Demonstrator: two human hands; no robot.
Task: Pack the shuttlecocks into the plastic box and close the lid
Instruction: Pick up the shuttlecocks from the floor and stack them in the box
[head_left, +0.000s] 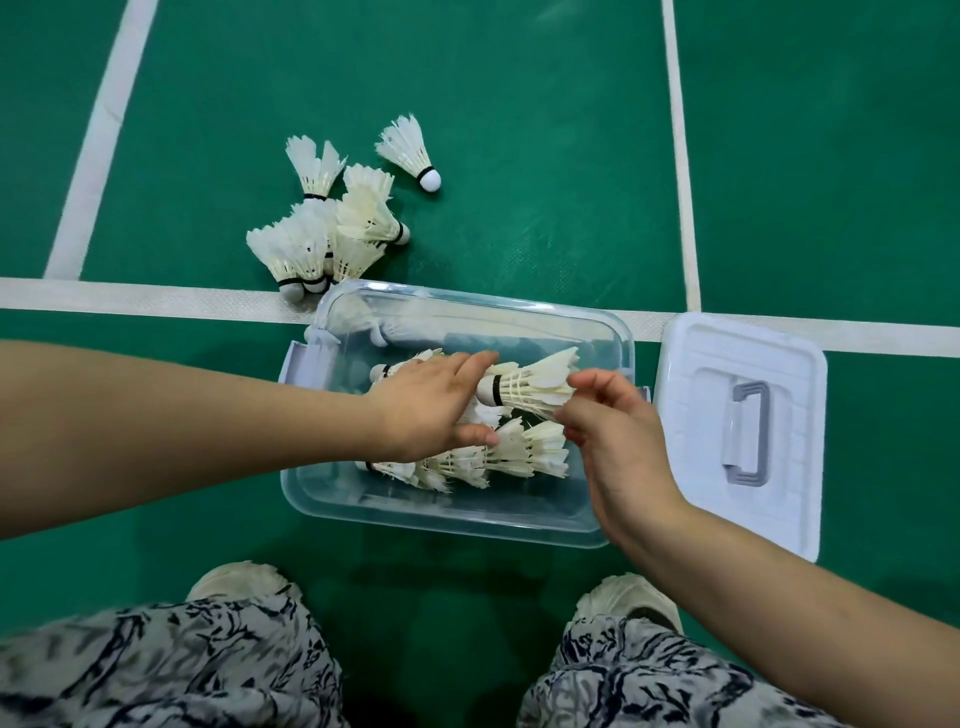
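The right hand (608, 415) pinches the feather end of one shuttlecock (530, 389) over the right side of the plastic box (447, 512). The left hand (431, 405) lies open, fingers straight, on the shuttlecocks already inside. The feathers are thin, so a hard pinch or a press from above can, I think, bend them. A pile (322, 234) waits on the floor (545, 156) just past the far left corner of the box. If the stacking is loose, room may run out, and then the lid (691, 467), lying beside the box's right edge, will not close.
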